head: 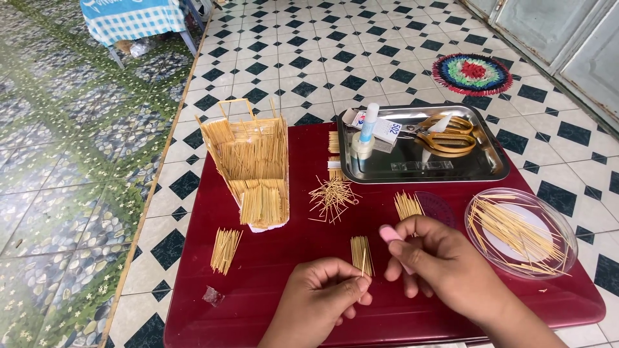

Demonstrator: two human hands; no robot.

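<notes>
My left hand point(322, 293) pinches a small flat panel of glued toothpicks point(362, 255) at its lower edge, just above the dark red table point(271, 270). My right hand point(435, 258) hovers close beside the panel on the right, fingers curled, thumb with pink nail pointing at it; it seems to pinch one thin toothpick, hard to make out. A tall toothpick model building point(250, 164) stands at the table's left. Loose toothpicks point(332, 196) lie in a heap mid-table.
A steel tray point(493, 164) at the back holds a glue bottle point(365, 135), a small box point(380, 125) and yellow-handled scissors point(448, 134). A clear round lid point(522, 232) holds several toothpicks at right. More toothpick bundles point(225, 249) point(407, 205) lie on the table. Tiled floor surrounds it.
</notes>
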